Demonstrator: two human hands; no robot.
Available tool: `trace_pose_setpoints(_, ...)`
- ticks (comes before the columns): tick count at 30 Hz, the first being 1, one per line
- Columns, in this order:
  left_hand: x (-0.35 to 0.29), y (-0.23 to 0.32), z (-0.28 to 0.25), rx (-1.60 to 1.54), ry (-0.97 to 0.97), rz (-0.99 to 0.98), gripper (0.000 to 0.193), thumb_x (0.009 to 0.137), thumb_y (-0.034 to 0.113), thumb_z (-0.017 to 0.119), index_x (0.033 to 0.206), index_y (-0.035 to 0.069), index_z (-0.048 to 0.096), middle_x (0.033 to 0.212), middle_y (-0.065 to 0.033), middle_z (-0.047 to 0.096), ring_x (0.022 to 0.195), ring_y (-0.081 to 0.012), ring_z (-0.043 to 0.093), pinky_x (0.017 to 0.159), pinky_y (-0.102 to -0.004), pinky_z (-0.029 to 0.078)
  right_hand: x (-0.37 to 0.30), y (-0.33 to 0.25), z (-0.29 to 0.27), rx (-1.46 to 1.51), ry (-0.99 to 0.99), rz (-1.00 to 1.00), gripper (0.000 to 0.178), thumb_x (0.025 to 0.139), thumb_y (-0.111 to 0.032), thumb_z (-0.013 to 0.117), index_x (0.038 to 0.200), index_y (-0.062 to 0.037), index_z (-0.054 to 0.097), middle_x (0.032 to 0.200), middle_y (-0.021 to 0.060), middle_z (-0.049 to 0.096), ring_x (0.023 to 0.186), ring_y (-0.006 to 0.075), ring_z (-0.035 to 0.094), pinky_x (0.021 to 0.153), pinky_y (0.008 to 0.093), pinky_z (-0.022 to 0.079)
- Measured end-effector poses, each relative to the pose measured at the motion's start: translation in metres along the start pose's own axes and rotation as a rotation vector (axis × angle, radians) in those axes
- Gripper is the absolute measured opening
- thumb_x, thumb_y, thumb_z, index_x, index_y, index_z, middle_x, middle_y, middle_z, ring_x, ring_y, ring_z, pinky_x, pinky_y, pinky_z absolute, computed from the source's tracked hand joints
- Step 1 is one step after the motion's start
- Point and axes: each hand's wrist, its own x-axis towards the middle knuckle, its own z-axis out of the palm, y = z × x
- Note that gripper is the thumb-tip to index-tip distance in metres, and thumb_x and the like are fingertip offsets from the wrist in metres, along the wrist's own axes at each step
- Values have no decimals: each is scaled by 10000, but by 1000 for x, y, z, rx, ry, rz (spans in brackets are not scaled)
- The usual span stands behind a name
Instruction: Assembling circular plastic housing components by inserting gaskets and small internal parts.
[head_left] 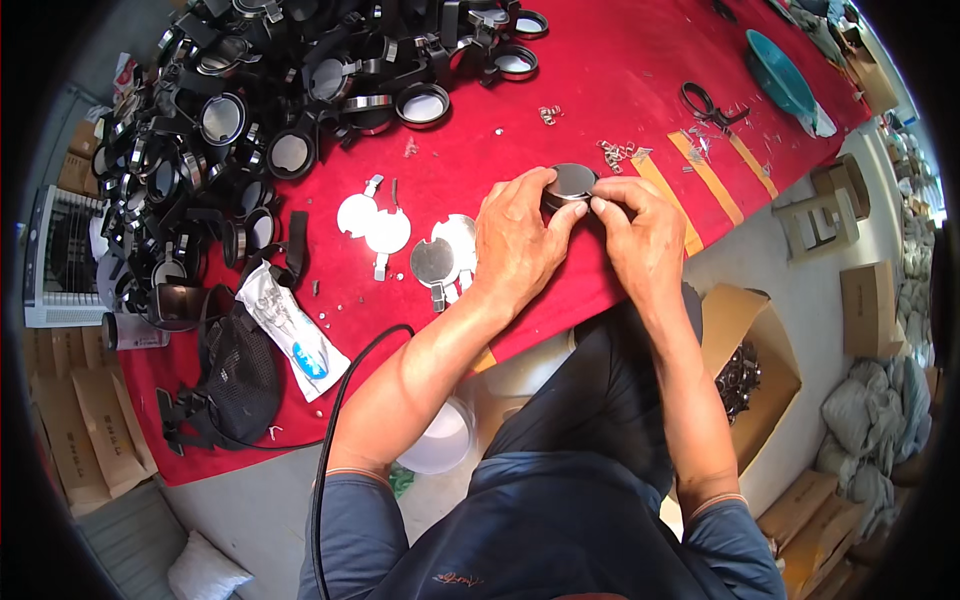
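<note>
Both hands meet at the red-covered table's near edge around a round black part with a flat grey face (573, 180). My left hand (520, 238) grips its left side between thumb and fingers. From the other side, my right hand (645, 235) pinches the near right rim with thumb and forefinger; any small piece between those fingertips is hidden. Left of my left hand lie several flat metal discs with tabs, among them a white one (388, 230) and a grey one (433, 262). Small coil springs (615, 154) lie just beyond my right hand.
Black round parts with straps (330, 80) are heaped at the far left. Yellow strips (712, 180), loose pins (702, 142), a black ring part (705, 102) and a teal basin (780, 75) lie right. A white packet (290, 330) and black cable (345, 390) lie near left.
</note>
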Motion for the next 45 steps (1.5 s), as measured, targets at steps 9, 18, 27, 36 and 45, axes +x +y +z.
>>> trace_pose_setpoints(9, 1, 5, 1, -79, 87, -36, 641, 864, 296, 874, 1372, -15, 639, 1182, -233, 736, 1123, -408, 690, 986, -487, 539, -6, 15, 7, 346, 172, 159, 119, 961, -25, 772, 1065, 30, 788, 1046, 82, 780, 983, 155, 726, 888, 300, 578)
trace_pose_setpoints(18, 3, 12, -3, -206, 126, 39, 716, 839, 211, 914, 1450, 8, 601, 1282, -224, 724, 1157, -378, 717, 971, -428, 578, -1, 35, -12, 418, 353, 268, 167, 999, -20, 731, 1157, 26, 759, 1110, 83, 778, 1010, 153, 730, 922, 299, 580)
trace_pose_setpoints(27, -1, 17, 5, -685, 137, -66, 806, 829, 109, 919, 1535, 33, 537, 1366, -207, 706, 1224, -340, 732, 1012, -395, 603, -17, 29, -16, 72, 77, 191, 324, 1108, -252, 631, 1270, -4, 761, 1205, 88, 785, 1101, 168, 715, 989, 344, 556)
trace_pose_setpoints(36, -9, 25, -3, -444, -8, 238, 825, 835, 77, 901, 1559, 29, 507, 1455, -214, 664, 1290, -332, 701, 1059, -411, 600, -11, 21, -33, 1002, -72, 450, 459, 1053, -187, 735, 1401, 77, 594, 1109, 118, 755, 1000, 156, 713, 939, 291, 570)
trace_pose_setpoints(45, 7, 3, -1, -1184, -358, -366, 476, 1025, 129, 762, 1437, -53, 609, 1115, -85, 737, 981, -142, 713, 858, -259, 590, -28, 27, -30, 991, -107, 381, 428, 1055, -189, 734, 1388, 44, 599, 1085, 75, 750, 970, 127, 699, 929, 283, 571)
